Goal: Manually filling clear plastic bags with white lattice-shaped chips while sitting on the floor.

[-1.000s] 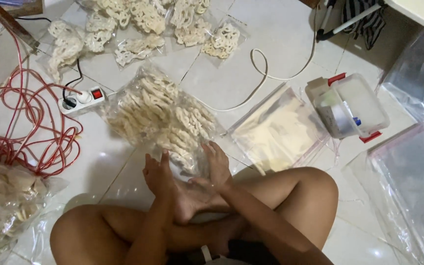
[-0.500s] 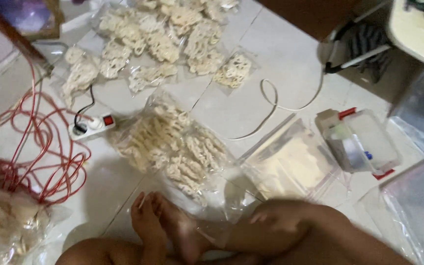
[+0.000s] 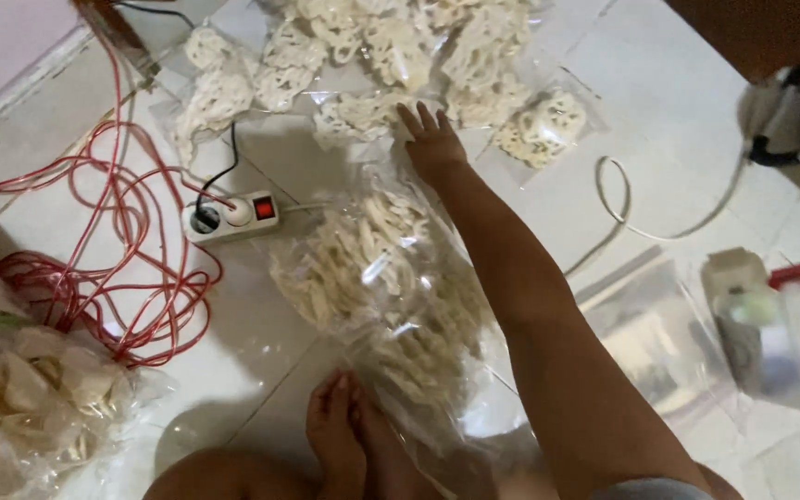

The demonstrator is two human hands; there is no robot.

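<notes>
— where are we?
— our right hand (image 3: 432, 141), fingers spread, reaches the small cracker packs (image 3: 363, 56) on the floor (image 3: 678, 111), past the big bag (image 3: 381, 278).
— next?
— probably close on one pack. left hand's unseen.

Bare forearm, bare crossed feet.
</notes>
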